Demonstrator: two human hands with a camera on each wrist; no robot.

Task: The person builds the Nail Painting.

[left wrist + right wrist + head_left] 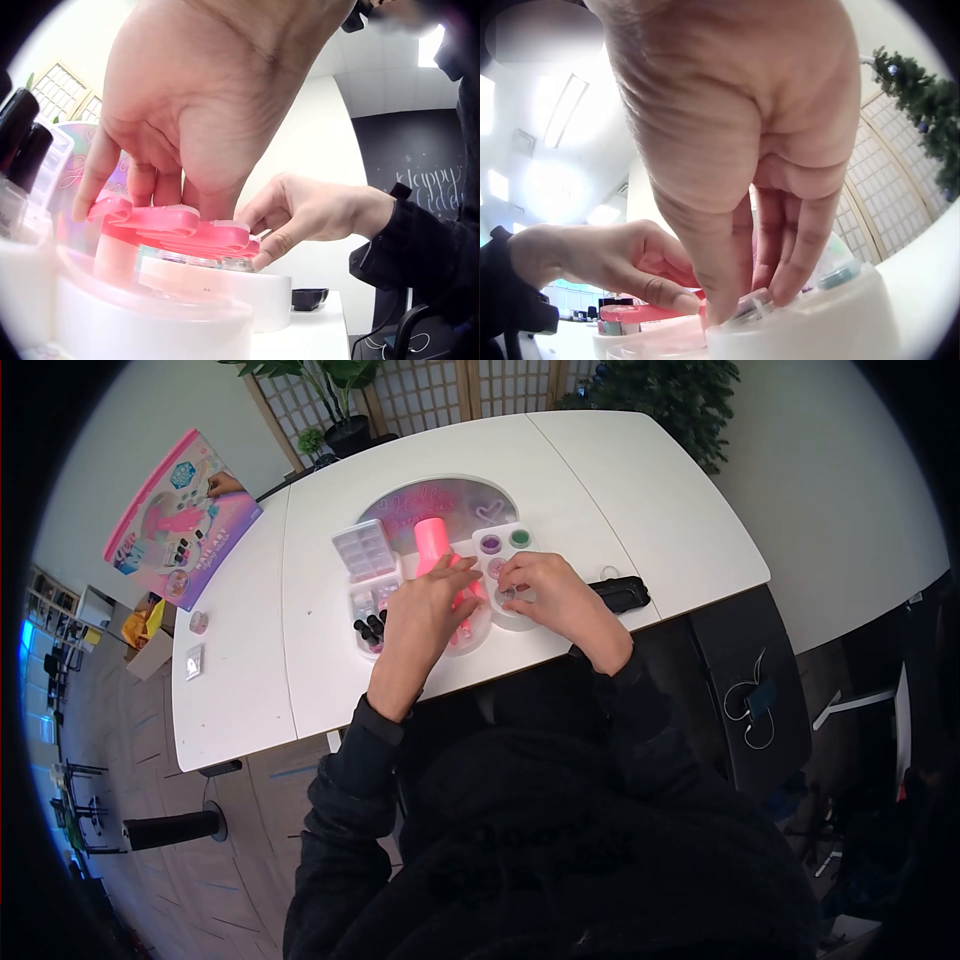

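Observation:
My left hand (418, 618) lies over a pink hand-shaped form (431, 538), its fingers extended and touching the form's pink fingers (176, 223) in the left wrist view. Thumb and fingertips of my right hand (562, 602) pinch a small clear pot (751, 304) at the near end of a white holder (514, 622). The same holder carries a purple pot (490, 544) and a green pot (520, 538). Left of the form, black-capped bottles (369, 630) stand below an open clear compartment lid (366, 552). Fingers partly hide the pot's contents.
A black case (622, 594) lies right of the holder. Behind the form stands a silvery arched panel (400, 502). At the table's left are a colourful box (180, 520), a small pot (199, 622) and a small packet (194, 662).

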